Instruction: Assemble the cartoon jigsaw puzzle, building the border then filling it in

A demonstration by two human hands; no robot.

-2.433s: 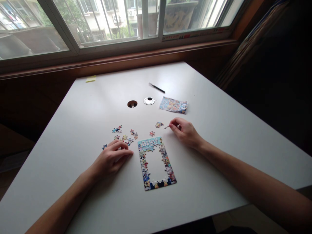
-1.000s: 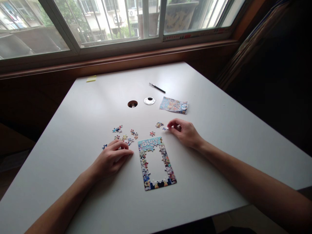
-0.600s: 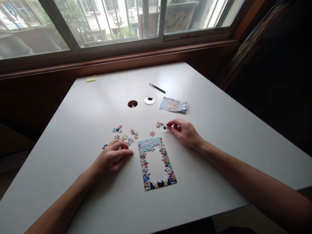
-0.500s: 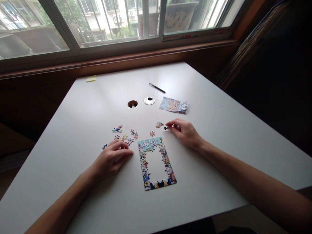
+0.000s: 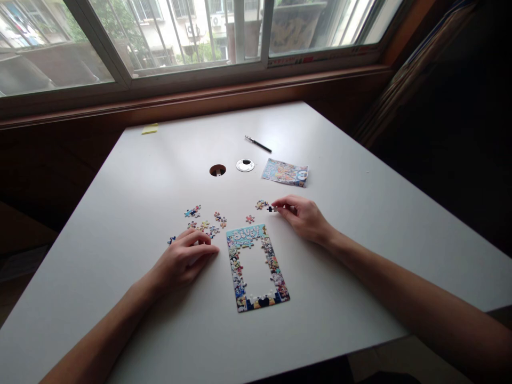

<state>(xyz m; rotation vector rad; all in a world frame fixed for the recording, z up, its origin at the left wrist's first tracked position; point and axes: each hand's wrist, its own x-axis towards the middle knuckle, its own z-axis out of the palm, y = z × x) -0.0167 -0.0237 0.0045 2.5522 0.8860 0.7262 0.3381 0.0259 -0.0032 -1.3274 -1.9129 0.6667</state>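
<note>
A small jigsaw puzzle (image 5: pixel 256 266) lies on the white table (image 5: pixel 360 213), its border assembled and its middle bare. My right hand (image 5: pixel 302 217) rests just beyond the puzzle's top right corner and pinches a dark puzzle piece (image 5: pixel 271 208) between thumb and fingertips. My left hand (image 5: pixel 182 261) lies on the table left of the puzzle, fingers loosely curled, touching the near edge of several loose pieces (image 5: pixel 206 221). Two more loose pieces (image 5: pixel 261 204) sit beside the held one.
A colourful puzzle packet (image 5: pixel 285 173) lies behind my right hand. Farther back are a pen (image 5: pixel 258 144), a round cable hole (image 5: pixel 217 170) with its silver cap (image 5: pixel 245 165) beside it, and a yellow sticky pad (image 5: pixel 149 129). A window runs behind the table.
My right hand has turned the small piece between its fingertips and shifted it slightly left. My left hand and the puzzle have stayed put.
</note>
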